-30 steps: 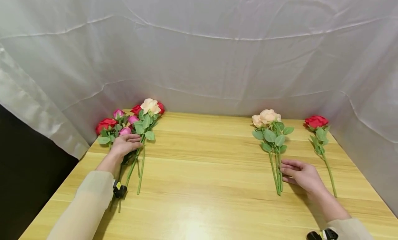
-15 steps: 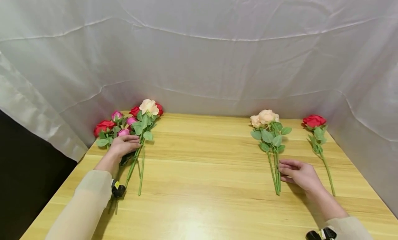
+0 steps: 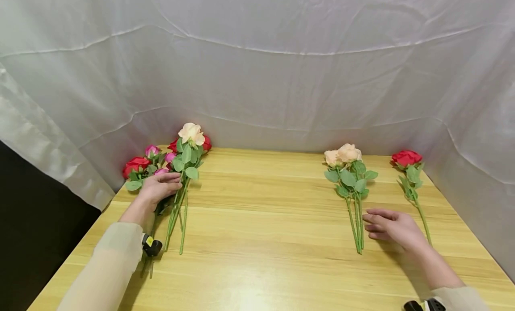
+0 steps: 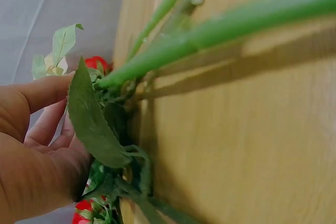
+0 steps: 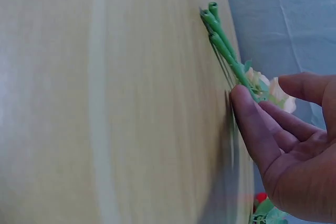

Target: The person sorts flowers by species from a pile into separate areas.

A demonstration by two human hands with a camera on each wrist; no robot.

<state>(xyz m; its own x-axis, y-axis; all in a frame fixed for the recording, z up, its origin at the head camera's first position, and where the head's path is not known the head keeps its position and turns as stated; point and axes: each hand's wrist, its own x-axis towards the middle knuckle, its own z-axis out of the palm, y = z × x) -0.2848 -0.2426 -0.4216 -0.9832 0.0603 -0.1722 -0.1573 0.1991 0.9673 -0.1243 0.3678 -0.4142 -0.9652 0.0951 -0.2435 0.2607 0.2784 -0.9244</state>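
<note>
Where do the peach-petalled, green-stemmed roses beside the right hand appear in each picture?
Head: these peach roses lie right of centre, beside the right hand.
Left wrist: not in it.
Right wrist: right of centre, green stem ends uppermost.
Shared landmark: the yellowish wooden tabletop, in all three.

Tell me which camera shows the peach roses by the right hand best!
The head view: the peach roses show from top to bottom. The right wrist view has their stem ends close up, but the right hand partly covers the blooms. The left wrist view doesn't show them.
</note>
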